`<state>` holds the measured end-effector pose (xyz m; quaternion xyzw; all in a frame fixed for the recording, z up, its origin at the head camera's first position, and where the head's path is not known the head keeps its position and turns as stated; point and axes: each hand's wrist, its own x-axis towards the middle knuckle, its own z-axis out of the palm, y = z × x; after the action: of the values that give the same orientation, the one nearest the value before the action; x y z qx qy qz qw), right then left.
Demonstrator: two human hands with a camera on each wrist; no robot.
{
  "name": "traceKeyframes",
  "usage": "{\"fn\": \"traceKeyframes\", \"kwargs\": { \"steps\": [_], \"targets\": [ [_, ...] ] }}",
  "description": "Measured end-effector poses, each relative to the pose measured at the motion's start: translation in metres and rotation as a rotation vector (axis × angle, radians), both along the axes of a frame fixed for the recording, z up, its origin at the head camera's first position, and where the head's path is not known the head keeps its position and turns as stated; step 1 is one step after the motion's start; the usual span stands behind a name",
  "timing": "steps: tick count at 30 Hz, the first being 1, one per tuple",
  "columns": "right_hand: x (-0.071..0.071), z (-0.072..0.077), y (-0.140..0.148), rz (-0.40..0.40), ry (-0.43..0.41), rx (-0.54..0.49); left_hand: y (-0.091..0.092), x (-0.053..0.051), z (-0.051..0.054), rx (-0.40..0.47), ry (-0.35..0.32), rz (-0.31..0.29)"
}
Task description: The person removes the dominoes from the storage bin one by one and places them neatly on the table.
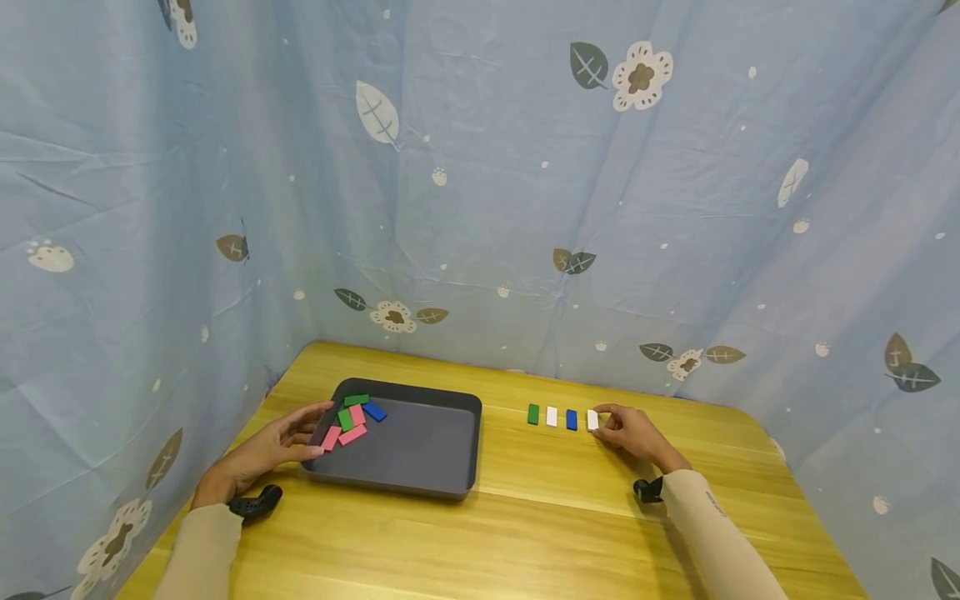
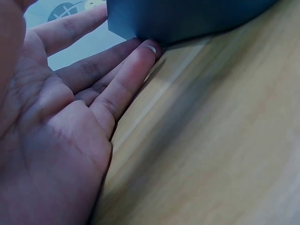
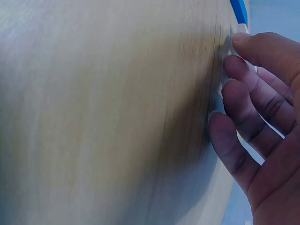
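Observation:
On the table, my right hand [image 1: 630,429] pinches a white domino block [image 1: 592,420] between thumb and index finger. This block lies at the right end of a spaced row, after a green block [image 1: 533,414], another white block [image 1: 551,417] and a blue block [image 1: 572,420]. In the right wrist view, the held block [image 3: 241,29] shows only partly behind the thumb. My left hand [image 1: 273,446] touches the left side of a dark grey tray [image 1: 427,446], fingers and thumb spread along its rim. Left wrist view: extended fingers meet the tray's outer wall [image 2: 183,21].
Pink blocks [image 1: 352,434], green blocks [image 1: 345,419] and a blue block [image 1: 374,411] lie loosely at the tray's left end. The wooden table [image 1: 525,533] is bordered behind and at the sides by a blue patterned curtain [image 1: 495,208].

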<state>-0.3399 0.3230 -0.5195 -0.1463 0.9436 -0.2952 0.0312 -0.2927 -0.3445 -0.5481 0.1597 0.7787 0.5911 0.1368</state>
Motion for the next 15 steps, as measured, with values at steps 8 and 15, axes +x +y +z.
{"fn": "traceKeyframes", "kwargs": {
  "steps": [8,15],
  "targets": [
    [0.0005,0.001,-0.0017,0.007,-0.017,0.003,-0.0002,0.0004,-0.0004,0.002,-0.004,-0.002],
    [-0.0009,0.0005,-0.0008,0.002,-0.032,-0.014,-0.0006,0.0003,-0.0001,0.003,-0.003,0.003]
  ]
}}
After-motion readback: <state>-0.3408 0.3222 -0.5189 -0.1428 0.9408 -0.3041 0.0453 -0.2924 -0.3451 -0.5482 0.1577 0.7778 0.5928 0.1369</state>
